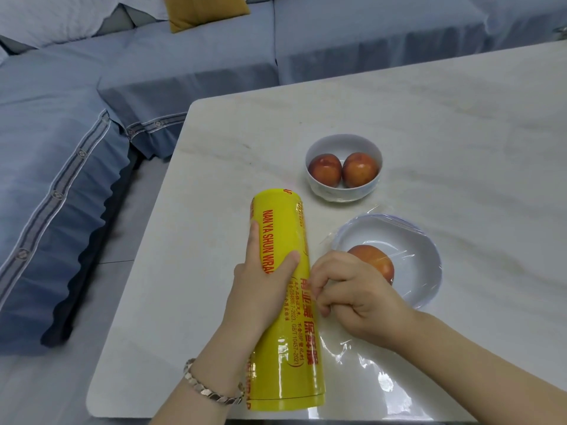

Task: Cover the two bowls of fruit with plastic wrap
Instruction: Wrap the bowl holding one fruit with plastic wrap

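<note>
Gripping the yellow cylindrical roll of plastic wrap (282,246) near the tabletop's (460,133) front edge, your left hand (260,289) holds it with its long axis running front-to-back. Your right hand (359,299) fingers (322,277) pinch clear film (362,363) just right of it. The uncovered white bowl (343,142) of 2 fruits lies beyond the film-draped white bowl (429,250).

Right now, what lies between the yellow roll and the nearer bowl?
In the head view: the right hand, pinching clear film beside the yellow roll; that film covers the nearer bowl.

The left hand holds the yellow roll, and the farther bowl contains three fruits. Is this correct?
Not quite. The head view shows that the farther bowl contains two fruits, not three. The left hand does hold the yellow roll.
</note>
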The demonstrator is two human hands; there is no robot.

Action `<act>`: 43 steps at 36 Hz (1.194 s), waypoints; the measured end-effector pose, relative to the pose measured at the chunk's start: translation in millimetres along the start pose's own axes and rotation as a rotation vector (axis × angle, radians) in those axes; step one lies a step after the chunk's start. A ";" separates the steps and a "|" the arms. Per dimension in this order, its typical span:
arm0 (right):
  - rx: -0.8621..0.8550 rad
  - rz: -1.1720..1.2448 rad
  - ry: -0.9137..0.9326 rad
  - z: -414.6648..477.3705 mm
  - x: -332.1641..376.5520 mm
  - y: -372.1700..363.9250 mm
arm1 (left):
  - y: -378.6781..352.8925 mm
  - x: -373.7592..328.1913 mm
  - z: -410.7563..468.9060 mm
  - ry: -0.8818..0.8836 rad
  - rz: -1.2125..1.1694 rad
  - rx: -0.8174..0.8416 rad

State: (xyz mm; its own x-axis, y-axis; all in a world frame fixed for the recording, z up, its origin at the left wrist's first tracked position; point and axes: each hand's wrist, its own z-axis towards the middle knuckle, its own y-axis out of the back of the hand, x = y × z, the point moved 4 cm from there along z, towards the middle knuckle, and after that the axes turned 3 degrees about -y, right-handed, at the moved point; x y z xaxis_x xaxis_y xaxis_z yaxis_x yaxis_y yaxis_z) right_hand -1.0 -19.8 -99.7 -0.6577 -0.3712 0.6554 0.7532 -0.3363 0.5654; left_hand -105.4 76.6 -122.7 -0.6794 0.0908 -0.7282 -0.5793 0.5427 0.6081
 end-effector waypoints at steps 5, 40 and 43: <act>-0.052 0.050 -0.010 -1.5 -1.2 -0.2 | 0.2 -0.4 0.1 0.007 -0.002 0.003; 0.156 -0.170 -0.813 27.8 -9.0 -10.7 | 9.4 3.7 -3.0 -0.015 -0.172 -0.002; 0.129 -0.265 -0.793 28.2 -6.4 -14.8 | 7.7 2.4 -2.3 -0.014 -0.142 0.009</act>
State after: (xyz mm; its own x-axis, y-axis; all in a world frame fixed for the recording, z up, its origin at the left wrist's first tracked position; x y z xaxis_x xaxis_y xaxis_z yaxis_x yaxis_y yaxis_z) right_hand -7.7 11.9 -98.2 -0.6470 0.4399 0.6228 0.6020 -0.2067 0.7713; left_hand -112.5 79.0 -119.0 -0.5843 0.0246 -0.8112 -0.6651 0.5582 0.4960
